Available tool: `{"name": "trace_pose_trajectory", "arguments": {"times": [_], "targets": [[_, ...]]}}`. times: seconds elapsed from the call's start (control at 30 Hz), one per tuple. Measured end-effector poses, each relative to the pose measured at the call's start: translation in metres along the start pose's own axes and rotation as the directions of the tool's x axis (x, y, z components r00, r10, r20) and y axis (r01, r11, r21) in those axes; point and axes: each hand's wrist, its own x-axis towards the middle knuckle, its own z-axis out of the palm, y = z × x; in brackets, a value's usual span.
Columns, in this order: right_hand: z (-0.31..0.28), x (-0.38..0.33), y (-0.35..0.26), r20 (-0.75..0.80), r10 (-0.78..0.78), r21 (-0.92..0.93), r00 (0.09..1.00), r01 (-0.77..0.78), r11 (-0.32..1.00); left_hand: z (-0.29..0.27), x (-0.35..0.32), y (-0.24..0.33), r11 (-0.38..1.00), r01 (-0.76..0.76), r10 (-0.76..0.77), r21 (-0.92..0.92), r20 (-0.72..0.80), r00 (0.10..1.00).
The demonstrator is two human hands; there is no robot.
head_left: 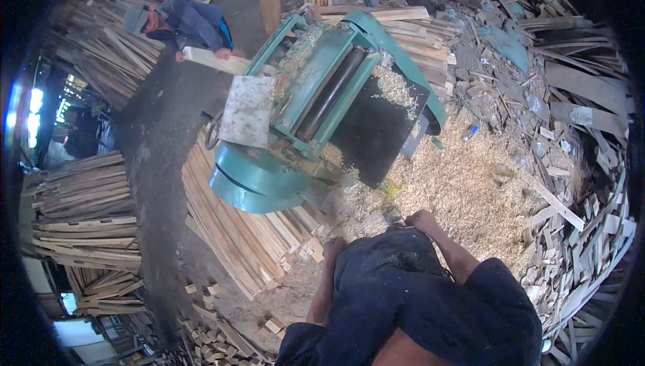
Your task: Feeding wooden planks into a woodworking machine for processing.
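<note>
My left hand [334,246] rests against the left side of my dark clothing; its fingers are too small and too covered to read. On the other side, my right hand [421,219] is closed like a fist at the edge of the dark cloth, with nothing visible in it. In front of me stands a green thickness planer [326,97] with a dark roller [330,94] and a black outfeed plate [376,127] sprinkled with shavings. Across the machine, a co-worker [191,23] in a cap holds a pale board [215,61] with both hands at its far side.
Wood shavings [463,191] cover the floor at the right. Long planks [235,225] lie stacked beside the planer's left front. More plank stacks [84,211] line the left, short blocks [215,339] lie at the lower left, and scrap wood [591,231] heaps along the right.
</note>
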Motion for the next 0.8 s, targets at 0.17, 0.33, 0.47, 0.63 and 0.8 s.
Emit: {"name": "trace_pose_trajectory", "arguments": {"times": [0.17,0.33,0.47,0.63,0.8], "targets": [[-0.002,-0.003,-0.004,-0.005,-0.01,0.048,1.0,0.01,0.999,-0.006,-0.003,0.009,0.991,0.119,-0.117,-0.056,0.042,0.992],[0.008,0.008,0.007,0.037,-0.036,0.069,0.999,0.033,0.997,-0.009,-0.007,0.012,0.986,0.108,-0.107,-0.13,0.015,0.994],[0.016,0.017,0.011,-0.012,-0.228,-0.034,0.974,0.228,0.973,-0.006,-0.006,0.008,0.975,0.151,-0.152,-0.165,0.008,0.988],[0.004,0.006,-0.003,0.012,0.036,0.075,0.999,-0.037,0.996,-0.003,0.001,-0.001,0.979,0.111,-0.119,-0.17,-0.034,0.992],[-0.007,-0.001,-0.016,0.017,0.02,0.1,1.0,-0.021,0.995,-0.003,0.001,-0.001,0.991,-0.13,0.129,-0.016,-0.022,0.991]]}}
